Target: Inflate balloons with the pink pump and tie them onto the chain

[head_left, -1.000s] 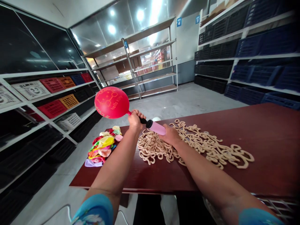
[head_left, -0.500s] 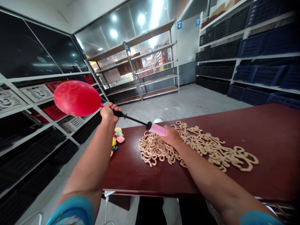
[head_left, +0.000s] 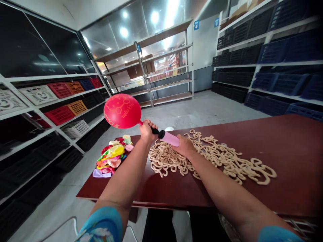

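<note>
A red inflated balloon [head_left: 122, 111] with printed lettering is on the black nozzle end of a hand pump. My left hand [head_left: 148, 130] is closed round that black end and the balloon's neck. The pump's pink barrel [head_left: 170, 138] is gripped by my right hand [head_left: 185, 146]. The black rod is pushed in, so the two hands are close together above the table. Beneath and beside my right hand lies a heap of beige, curly, rope-like pieces [head_left: 169, 159]. Left of my left forearm is a pile of colourful uninflated balloons [head_left: 114, 153].
The dark red table [head_left: 285, 144] spans the front. Behind it part of a white round object [head_left: 169, 129] shows. Shelves with crates [head_left: 59, 90] stand left, a mostly bare metal rack [head_left: 166, 32] behind, and dark crates [head_left: 290, 82] right.
My left hand has moved right toward my right hand, bringing the red balloon along and pushing the pump's rod in. More of the uninflated balloon pile is visible.
</note>
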`<state>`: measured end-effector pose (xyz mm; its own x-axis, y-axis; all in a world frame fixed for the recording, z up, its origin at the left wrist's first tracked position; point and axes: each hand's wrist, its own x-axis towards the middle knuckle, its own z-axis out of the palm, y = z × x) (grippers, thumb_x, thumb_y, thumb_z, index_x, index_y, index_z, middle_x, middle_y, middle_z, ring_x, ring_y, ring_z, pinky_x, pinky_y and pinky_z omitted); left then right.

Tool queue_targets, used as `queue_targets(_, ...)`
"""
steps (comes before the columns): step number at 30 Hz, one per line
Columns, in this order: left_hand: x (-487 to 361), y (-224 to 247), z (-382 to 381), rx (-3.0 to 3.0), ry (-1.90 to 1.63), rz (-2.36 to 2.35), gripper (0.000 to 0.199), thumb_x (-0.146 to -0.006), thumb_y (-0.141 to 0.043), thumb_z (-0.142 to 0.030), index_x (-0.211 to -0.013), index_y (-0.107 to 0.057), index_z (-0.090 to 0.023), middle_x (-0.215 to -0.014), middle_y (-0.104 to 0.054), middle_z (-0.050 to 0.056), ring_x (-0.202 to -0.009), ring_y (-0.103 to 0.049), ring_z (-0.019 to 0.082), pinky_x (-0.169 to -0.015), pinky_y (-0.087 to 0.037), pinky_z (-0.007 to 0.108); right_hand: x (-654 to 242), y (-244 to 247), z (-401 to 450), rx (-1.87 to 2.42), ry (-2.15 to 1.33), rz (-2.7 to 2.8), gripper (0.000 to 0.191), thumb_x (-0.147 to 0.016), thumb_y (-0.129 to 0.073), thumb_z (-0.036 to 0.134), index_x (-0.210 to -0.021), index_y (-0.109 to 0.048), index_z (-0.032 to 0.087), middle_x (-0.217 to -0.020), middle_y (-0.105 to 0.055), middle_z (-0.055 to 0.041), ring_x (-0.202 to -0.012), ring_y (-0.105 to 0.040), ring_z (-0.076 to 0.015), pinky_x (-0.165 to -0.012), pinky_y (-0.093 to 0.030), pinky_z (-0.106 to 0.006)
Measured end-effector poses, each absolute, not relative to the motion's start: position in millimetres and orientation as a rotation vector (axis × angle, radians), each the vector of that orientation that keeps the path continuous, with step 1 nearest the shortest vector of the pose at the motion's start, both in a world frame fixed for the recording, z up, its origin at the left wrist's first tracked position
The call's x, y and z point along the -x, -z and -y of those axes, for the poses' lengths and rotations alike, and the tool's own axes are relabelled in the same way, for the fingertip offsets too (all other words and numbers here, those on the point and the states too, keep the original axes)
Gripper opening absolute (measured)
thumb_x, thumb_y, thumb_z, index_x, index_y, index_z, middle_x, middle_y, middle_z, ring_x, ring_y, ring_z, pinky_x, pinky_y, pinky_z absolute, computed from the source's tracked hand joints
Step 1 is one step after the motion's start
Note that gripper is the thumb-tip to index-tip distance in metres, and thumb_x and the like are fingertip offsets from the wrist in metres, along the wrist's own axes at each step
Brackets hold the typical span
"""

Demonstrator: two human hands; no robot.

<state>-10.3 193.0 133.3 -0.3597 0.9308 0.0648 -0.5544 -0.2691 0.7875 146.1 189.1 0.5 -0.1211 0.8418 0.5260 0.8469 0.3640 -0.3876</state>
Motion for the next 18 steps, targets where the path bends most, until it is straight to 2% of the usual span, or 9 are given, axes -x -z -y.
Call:
queue_targets(5,26.0,-142.5,-194.2,-0.634,-1.838,-0.864,0.016,-0.070,-0.040,-0.008,-0.061,-0.033,-0.019,-0.046,-0.024,-0.007,-0.036,-0.032,0.008,-0.043,-0.031,0.022,-146.1,1.3,-190.7,1.459,0.041,1.928,0.035,-0.065,-0.063,0.043,-0.092,-0.056,0.020,-0.078,-0.064,-0.0071,-0.069,-0.059,-0.0211,-0.060,-0.037,-0.031)
queue_targets(14,94.7,-215.5,-183.4,-0.695,-1.922,-0.870,0.017,-0.068,-0.039,-0.006,-0.060,-0.032,-0.019,-0.046,-0.023,-0.007,-0.035,-0.031,0.007,-0.042,-0.033,0.022,-147.4,1.6,-189.9,1.424,0.069,1.925,0.038,-0.066,-0.063,0.044,-0.094,-0.056,0.020,-0.081,-0.064,-0.0075,-0.071,-0.060,-0.0217,-0.062,-0.040,-0.032)
queue_targets(18,93.1,-217.5,-183.0,-0.725,-1.944,-0.846,0.016,-0.068,-0.041,-0.008,-0.061,-0.032,-0.019,-0.047,-0.023,-0.007,-0.035,-0.029,0.006,-0.041,-0.033,0.021,-146.2,2.5,-189.8,1.429,-0.012,1.935,0.039,-0.064,-0.064,0.046,-0.093,-0.055,0.021,-0.079,-0.065,-0.0070,-0.067,-0.060,-0.0212,-0.058,-0.040,-0.032)
